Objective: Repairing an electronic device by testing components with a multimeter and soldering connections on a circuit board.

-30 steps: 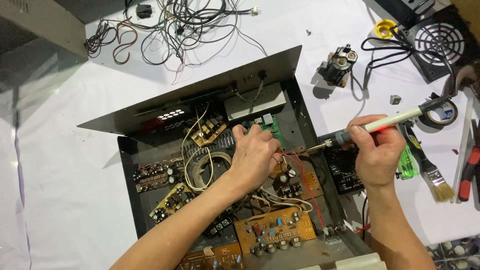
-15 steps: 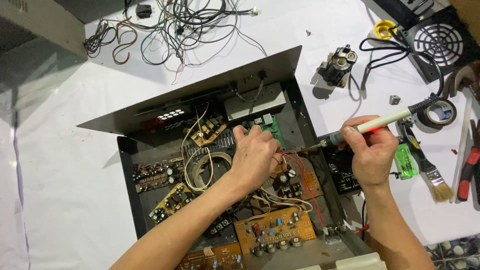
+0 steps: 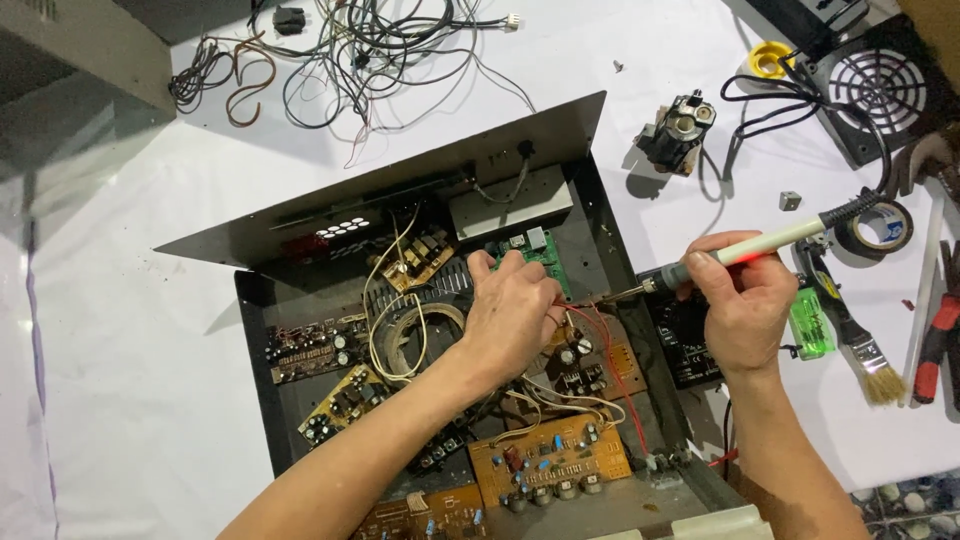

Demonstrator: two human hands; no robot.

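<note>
An opened black metal chassis (image 3: 255, 330) lies on a white cloth, filled with brown circuit boards and loose wires. My left hand (image 3: 515, 310) reaches into its middle, fingers pinched on wires beside a small green board (image 3: 545, 255). My right hand (image 3: 740, 300) grips a white-handled soldering iron (image 3: 770, 243), whose tip points left toward my left fingertips, just over the chassis's right wall. An orange board (image 3: 550, 460) with capacitors sits near the front. What my left fingers pinch is hidden by the hand.
A tangle of cables (image 3: 350, 50) lies at the back. Right of the chassis are a paintbrush (image 3: 865, 350), a green lighter (image 3: 810, 325), a tape roll (image 3: 880, 228), red-handled pliers (image 3: 935, 345), a fan grille (image 3: 885, 90), a yellow solder spool (image 3: 768, 60) and a small motor part (image 3: 680, 128).
The soldering iron's tip has moved left toward my left fingers, with my right hand shifting slightly left. My left hand has stayed in place.
</note>
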